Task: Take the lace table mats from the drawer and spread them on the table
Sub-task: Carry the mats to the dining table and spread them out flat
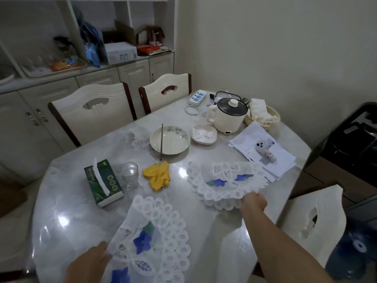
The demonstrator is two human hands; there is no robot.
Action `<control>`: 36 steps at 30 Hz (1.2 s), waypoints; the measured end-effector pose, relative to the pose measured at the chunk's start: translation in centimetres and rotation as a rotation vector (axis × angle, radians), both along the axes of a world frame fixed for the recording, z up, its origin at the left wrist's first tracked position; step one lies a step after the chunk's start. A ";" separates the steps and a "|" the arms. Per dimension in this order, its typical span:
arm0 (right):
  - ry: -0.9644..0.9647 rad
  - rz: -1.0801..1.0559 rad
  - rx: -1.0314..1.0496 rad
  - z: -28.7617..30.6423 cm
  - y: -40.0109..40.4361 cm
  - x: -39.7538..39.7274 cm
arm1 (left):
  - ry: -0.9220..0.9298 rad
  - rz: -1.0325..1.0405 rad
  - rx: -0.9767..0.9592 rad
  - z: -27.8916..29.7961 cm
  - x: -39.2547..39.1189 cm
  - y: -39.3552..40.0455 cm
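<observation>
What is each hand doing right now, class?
Left hand: closed on the edge of the near lace mat.
Right hand: closed on the edge of the far lace mat.

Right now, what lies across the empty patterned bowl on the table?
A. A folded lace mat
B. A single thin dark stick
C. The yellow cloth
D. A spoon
B: a thin dark stick rests across the bowl, its near end reaching toward the yellow cloth, which lies on the table beside the bowl.

Two lace mats (226, 180) (151, 237), perhaps a third; three chairs (91, 117) (165, 92) (318, 219); two bowls (170, 139) (204, 134); one glass (129, 174).
</observation>
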State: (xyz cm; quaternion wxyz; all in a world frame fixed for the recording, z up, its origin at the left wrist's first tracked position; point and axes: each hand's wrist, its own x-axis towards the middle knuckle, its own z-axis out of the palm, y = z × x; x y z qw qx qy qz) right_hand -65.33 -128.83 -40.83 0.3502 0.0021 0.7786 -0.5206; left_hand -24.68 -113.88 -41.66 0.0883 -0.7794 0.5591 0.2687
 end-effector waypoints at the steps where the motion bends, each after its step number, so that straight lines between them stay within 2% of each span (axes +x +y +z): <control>1: -0.025 0.053 0.012 -0.9 0.2 0.0 | -0.077 -0.048 0.009 0.2 -0.1 0.1; 3: -0.022 0.068 0.056 -1.8 1.1 0.9 | -0.131 -0.186 -0.010 -0.3 0.1 0.4; 5: 0.080 0.041 0.112 -1.2 2.9 2.6 | -0.229 -0.451 -0.131 -2.1 -0.8 1.5; 7: 0.139 0.000 0.077 -0.3 5.8 5.4 | -0.224 -0.612 -0.185 -3.0 -2.7 2.3; 9: 0.119 0.092 0.072 -1.1 9.2 8.7 | -0.190 -0.672 -0.124 -2.6 -4.8 2.9; 12: 0.018 0.359 0.186 -3.1 14.4 13.7 | -0.140 -0.629 0.034 -3.0 -6.2 4.5; 13: 0.005 0.422 0.221 -3.7 16.0 15.1 | -0.119 -0.587 0.017 -3.3 -6.1 5.0; 15: 0.035 0.527 0.262 -3.8 18.4 17.4 | -0.076 -0.519 0.001 -4.3 -5.7 5.8; 17: 0.056 0.594 0.247 -4.1 19.8 18.7 | -0.064 -0.515 0.087 -2.5 -5.9 6.4; 21: -0.058 0.685 0.284 -4.6 20.8 19.2 | 0.024 -0.529 0.120 -1.1 -5.6 6.9; 24: -0.118 0.693 0.267 -4.3 21.7 18.6 | -0.036 -0.608 0.044 -1.1 -5.3 7.0; 27: -0.199 0.686 0.256 -4.2 23.3 18.1 | -0.008 -0.674 -0.050 -1.4 -4.3 7.1; 32: -0.269 0.709 0.201 -3.1 26.5 17.4 | 0.077 -0.569 -0.184 -0.8 -2.6 7.2; 34: -0.315 0.728 0.187 -2.8 27.3 17.3 | 0.144 -0.535 -0.113 0.1 -2.9 7.7; 36: -0.357 0.760 0.181 -2.6 28.1 17.6 | 0.181 -0.595 -0.007 0.5 -3.6 8.5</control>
